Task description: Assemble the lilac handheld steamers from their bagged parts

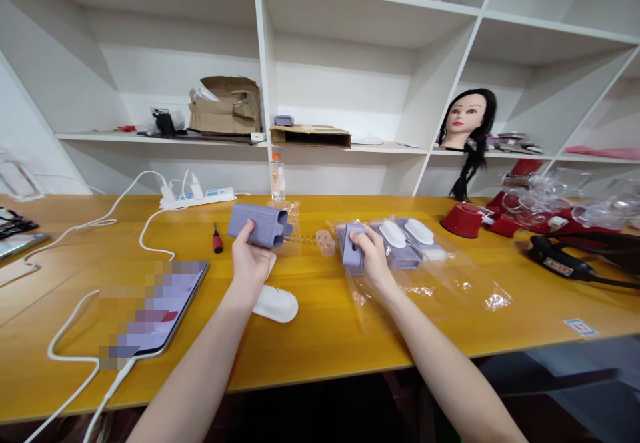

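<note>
My left hand (250, 258) is shut around a ribbed lavender plastic housing (257, 224). A thin metal coil spring (304, 238) sticks out of its open end toward a small beige disc (325, 242). My right hand (371, 256) grips a small lavender plastic part (353, 248). Under and beyond that hand lies a clear plastic bag (440, 276) holding a lavender tray (400, 253) with white oval pads (393, 233). A white bristled pad (275, 303) rests just below my left wrist.
A red-handled screwdriver (217, 238) and a tablet (155, 310) with a blurred screen lie on the yellow wooden table (320, 336). A power strip (197, 198) trails white cables. Red objects (463, 220) and clear plastic pieces (530, 196) stand at right, below white shelves (340, 146).
</note>
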Demonstrator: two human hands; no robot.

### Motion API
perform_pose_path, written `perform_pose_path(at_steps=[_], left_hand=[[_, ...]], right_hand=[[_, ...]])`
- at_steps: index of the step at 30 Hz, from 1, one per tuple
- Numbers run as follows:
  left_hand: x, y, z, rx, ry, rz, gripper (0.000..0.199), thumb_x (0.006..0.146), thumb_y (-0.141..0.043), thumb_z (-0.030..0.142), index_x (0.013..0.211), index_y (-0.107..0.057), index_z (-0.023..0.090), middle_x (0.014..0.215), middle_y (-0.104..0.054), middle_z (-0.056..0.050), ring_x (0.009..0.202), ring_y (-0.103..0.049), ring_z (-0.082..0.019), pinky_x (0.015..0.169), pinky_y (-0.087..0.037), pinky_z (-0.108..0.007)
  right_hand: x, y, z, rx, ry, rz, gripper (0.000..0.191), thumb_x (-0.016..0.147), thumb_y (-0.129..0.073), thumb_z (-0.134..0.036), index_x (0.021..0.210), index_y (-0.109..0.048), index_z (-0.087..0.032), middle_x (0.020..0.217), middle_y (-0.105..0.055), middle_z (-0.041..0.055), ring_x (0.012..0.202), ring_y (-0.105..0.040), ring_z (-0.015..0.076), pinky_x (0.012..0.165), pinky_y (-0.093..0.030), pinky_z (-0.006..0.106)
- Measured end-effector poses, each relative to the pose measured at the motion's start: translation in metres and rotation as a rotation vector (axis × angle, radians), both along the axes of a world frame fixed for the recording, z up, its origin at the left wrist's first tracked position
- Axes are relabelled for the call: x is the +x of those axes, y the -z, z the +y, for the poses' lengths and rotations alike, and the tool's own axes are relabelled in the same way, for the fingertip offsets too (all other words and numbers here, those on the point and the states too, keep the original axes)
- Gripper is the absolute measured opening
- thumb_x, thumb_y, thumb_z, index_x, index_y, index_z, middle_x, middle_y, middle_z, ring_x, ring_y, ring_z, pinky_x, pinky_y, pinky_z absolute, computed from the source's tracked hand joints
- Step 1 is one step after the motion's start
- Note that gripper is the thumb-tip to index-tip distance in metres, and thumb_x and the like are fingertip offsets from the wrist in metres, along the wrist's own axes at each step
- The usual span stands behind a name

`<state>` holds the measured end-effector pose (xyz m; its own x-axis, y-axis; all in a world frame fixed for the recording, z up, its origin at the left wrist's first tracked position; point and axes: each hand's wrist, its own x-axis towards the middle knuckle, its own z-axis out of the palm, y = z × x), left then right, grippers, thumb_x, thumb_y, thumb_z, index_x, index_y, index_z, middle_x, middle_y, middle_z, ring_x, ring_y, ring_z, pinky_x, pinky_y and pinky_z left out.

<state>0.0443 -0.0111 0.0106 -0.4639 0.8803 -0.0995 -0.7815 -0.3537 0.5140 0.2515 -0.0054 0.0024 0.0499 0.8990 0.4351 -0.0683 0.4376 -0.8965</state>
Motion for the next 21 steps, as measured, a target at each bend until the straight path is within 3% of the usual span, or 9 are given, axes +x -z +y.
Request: perform_pose_path(at_steps=[6, 13, 21], left_hand=[[0.015, 0.003, -0.007, 0.086, 0.042, 0.085, 0.028, 0.078, -0.055, 0.012, 0.103, -0.059, 0.023, 0.095, -0.069, 0.001, 0.095, -0.062, -0.014, 0.076, -0.052, -0.024], [0.045, 0.013, -0.02, 0.131, 0.13, 0.204, 0.037, 0.071, -0.065, 0.01, 0.103, -0.058, 0.025, 0.105, -0.066, 0.001, 0.095, -0.061, -0.012, 0.075, -0.05, -0.021], [0.045, 0.015, -0.018, 0.096, 0.123, 0.16, 0.03, 0.072, -0.065, 0.011, 0.1, -0.061, 0.021, 0.103, -0.067, -0.002, 0.087, -0.062, -0.011, 0.076, -0.049, -0.021]], right_hand=[[-0.005, 0.0, -0.002, -0.016, 0.009, -0.017, 0.017, 0.072, -0.057, -0.03, 0.063, -0.048, -0.02, 0.061, -0.042, -0.004, 0.057, -0.038, 0.011, 0.053, -0.03, 0.023], [-0.015, 0.002, -0.007, -0.124, -0.163, -0.004, 0.02, 0.07, -0.061, -0.038, 0.074, -0.054, -0.02, 0.067, -0.048, -0.003, 0.061, -0.044, 0.0119, 0.052, -0.033, 0.022], [-0.019, 0.011, -0.004, -0.226, -0.308, 0.086, 0.024, 0.067, -0.065, -0.042, 0.079, -0.057, -0.022, 0.074, -0.051, -0.0013, 0.068, -0.047, 0.0131, 0.055, -0.038, 0.022]])
